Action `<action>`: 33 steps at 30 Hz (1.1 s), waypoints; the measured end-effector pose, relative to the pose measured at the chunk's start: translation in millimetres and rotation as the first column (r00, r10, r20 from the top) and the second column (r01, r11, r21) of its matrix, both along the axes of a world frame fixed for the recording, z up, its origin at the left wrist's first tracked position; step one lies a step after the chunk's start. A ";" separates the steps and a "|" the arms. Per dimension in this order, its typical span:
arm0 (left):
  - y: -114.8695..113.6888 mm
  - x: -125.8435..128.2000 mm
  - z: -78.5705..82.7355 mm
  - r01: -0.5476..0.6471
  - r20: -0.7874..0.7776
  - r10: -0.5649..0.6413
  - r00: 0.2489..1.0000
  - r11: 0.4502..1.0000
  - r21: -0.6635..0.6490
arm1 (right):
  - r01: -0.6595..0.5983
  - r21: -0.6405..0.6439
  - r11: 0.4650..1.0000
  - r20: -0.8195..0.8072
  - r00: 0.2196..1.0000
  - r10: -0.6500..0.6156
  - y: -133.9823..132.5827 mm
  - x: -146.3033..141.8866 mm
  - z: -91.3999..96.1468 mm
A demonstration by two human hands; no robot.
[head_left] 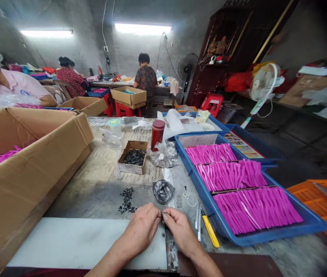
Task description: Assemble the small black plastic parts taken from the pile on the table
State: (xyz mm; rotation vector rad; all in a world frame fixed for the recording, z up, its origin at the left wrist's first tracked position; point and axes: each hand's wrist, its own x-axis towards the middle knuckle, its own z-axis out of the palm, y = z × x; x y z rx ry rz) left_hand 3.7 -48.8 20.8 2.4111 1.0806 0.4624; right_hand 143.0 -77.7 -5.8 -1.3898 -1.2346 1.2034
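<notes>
My left hand (145, 222) and my right hand (179, 227) meet above the front of the table, fingertips close together. Both are closed in a pinch. Something small and dark shows between them, too small to name. Just beyond the left hand lies a loose pile of small black parts (126, 200). A crumpled black plastic bag (163, 191) sits behind the fingertips. Under the left forearm is a white sheet (94, 242). A yellow-handled tool (210, 231) rests to the right of my right hand, beside thin white strips (198, 223).
A blue tray (193, 171) holds rows of magenta strips (255, 209) at right. A large cardboard box (36, 184) stands at left. Farther back are a small box (131, 168) of black pieces, a red canister (158, 135) and a clear bag (163, 156). Several people sit beyond.
</notes>
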 end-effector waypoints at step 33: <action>33.6 2.7 -23.1 -0.083 0.421 0.234 0.876 0.934 -0.346 | 0.007 0.182 0.983 0.566 0.817 -0.111 46.0 15.4 4.1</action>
